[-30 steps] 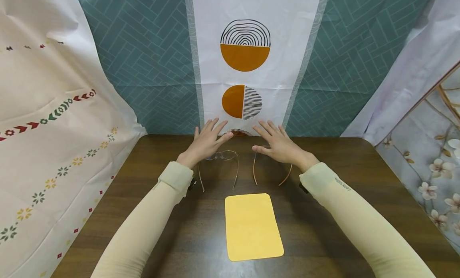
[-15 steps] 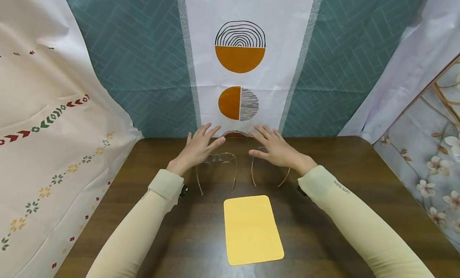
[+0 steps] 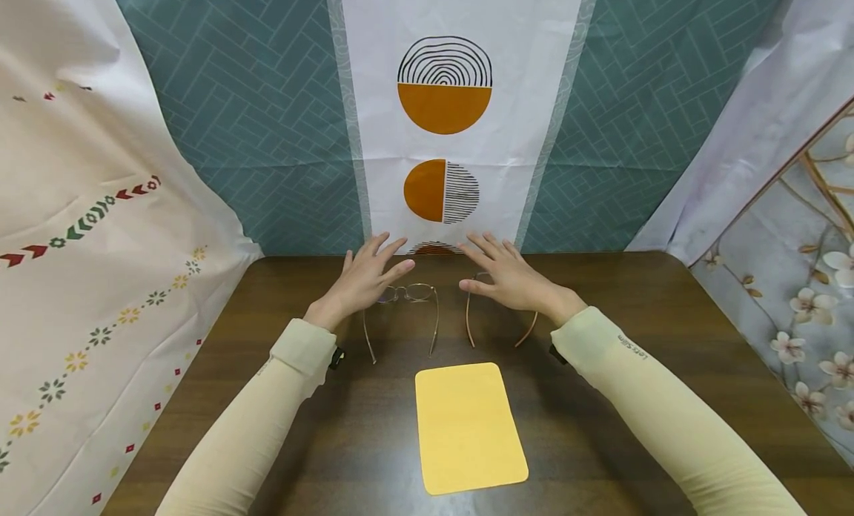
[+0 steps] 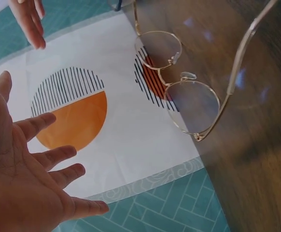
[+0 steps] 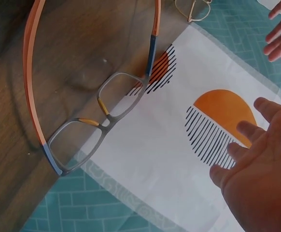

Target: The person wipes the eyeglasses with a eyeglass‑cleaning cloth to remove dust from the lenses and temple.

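Note:
Two pairs of eyeglasses lie on the table with their temples unfolded toward the near side. Above the left pair, thin gold wire-rimmed eyeglasses [image 3: 420, 292], hovers my left hand [image 3: 360, 281], fingers spread. The left wrist view shows these round gold eyeglasses [image 4: 194, 82] apart from the hand. My right hand [image 3: 512, 276] hovers over the other pair, also with spread fingers, and hides much of its front. In the right wrist view those eyeglasses [image 5: 112, 123] have a grey frame and orange-brown temples with blue near the hinges. Neither hand holds anything.
A yellow rounded cloth or sheet [image 3: 471, 428] lies flat on the brown wooden table [image 3: 300, 442], nearer me. Behind stands a green and white patterned backdrop [image 3: 267, 130]. Fabric hangs at the left [image 3: 100, 242], and a floral panel [image 3: 800, 316] is at the right.
Both hands have drifted slightly left and down in the head view, the left one more so. The view itself has shifted a little. The eyeglasses and yellow sheet stay in place on the table.

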### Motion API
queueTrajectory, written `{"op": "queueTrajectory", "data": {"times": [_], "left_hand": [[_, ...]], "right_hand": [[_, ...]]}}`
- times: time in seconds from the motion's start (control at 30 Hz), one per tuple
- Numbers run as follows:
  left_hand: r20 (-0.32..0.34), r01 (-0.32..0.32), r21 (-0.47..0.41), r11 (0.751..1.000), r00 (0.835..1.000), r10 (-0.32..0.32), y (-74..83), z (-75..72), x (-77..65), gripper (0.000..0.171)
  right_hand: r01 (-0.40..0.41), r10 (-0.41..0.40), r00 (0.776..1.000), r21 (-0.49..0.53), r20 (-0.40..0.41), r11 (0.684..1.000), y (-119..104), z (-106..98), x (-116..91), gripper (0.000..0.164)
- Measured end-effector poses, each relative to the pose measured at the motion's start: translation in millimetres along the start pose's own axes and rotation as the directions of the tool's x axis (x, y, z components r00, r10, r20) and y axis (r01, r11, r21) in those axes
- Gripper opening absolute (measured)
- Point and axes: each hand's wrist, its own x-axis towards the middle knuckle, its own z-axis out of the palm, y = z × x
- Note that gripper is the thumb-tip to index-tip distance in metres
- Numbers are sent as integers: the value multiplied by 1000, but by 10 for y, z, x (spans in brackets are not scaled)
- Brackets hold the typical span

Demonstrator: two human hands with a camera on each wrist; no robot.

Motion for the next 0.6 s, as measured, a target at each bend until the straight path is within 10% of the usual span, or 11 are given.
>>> {"op": "queueTrajectory", "data": {"times": [0.6], "left_hand": [[3, 21, 12, 1000, 1000, -21, -147, 87, -135, 68]], "right_hand": [[107, -107, 994, 19, -17, 994, -106, 179, -163, 79]]}}
